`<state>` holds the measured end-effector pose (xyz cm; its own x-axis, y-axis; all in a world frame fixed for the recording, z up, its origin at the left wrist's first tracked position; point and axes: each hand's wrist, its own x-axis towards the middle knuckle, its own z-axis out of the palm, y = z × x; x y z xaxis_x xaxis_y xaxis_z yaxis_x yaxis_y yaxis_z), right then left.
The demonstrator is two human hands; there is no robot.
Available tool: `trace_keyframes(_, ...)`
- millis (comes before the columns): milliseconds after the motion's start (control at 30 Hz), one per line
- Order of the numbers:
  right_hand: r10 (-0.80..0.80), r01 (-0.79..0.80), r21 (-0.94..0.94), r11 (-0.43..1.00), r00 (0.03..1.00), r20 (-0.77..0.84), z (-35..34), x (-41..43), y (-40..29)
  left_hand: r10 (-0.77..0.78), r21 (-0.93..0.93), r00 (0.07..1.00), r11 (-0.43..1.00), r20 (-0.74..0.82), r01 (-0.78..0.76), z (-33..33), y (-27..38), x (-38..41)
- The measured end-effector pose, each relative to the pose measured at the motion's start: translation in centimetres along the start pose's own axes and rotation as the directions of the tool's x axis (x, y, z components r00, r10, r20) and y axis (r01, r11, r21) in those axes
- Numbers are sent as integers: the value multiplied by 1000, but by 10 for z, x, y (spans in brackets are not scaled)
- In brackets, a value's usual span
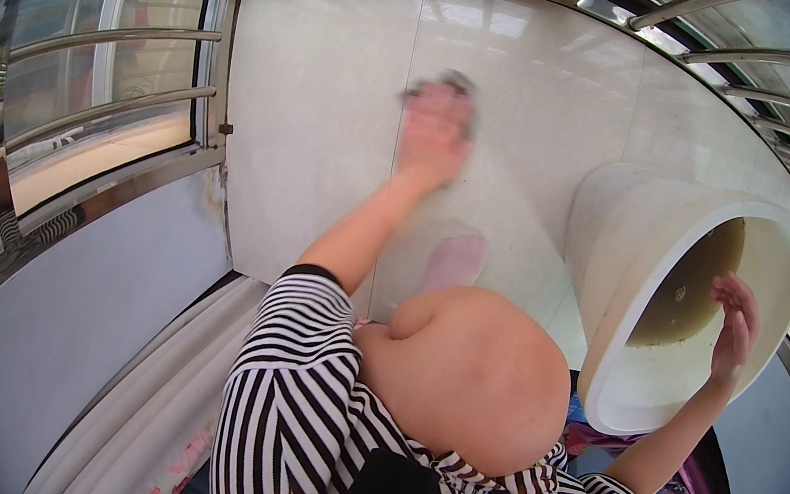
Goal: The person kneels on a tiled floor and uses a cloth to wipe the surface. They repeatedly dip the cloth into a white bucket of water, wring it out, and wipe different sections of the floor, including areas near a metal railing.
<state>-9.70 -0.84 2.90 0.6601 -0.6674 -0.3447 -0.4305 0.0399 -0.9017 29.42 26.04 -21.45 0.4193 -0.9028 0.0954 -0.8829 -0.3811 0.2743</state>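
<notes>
My left hand (437,135), blurred, presses down on a dark cloth (461,83) on the pale tiled surface (310,98). Only the cloth's edges show past my fingers, so its shape is hidden. On the right is a large white plastic bucket (605,231), with murky brown water (688,288) inside and a little foam floating on it. In view over the bucket's mouth is my right hand (737,333), empty, its thumb apart from its loosely curved fingers. Whether that hand touches the inner wall, I cannot tell.
Metal window bars (120,45) enclose the surface at the left, back and right. My bent bare knee (482,381) is close in front, with a pinkish patch (457,260) beyond it. A whitish curtain (151,364) hangs at the lower left.
</notes>
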Motion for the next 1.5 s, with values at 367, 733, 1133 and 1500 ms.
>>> trace_keyframes(367,20,-21,-28,999,999,-25,4,8,-8,-547,172,764,763,-342,623,5,-151,147)
trace_keyframes(733,-37,35,-39,999,999,-38,-4,4,-11,-159,-412,920,911,-359,-3,-13,-46,104)
trace_keyframes(1133,-52,50,-51,997,997,-56,-4,5,-19,-349,-254,865,929,-360,269,-17,-138,177)
trace_keyframes(1500,-84,80,-49,996,993,-85,-6,-1,-12,-522,-48,787,841,-329,539,-38,-166,52)
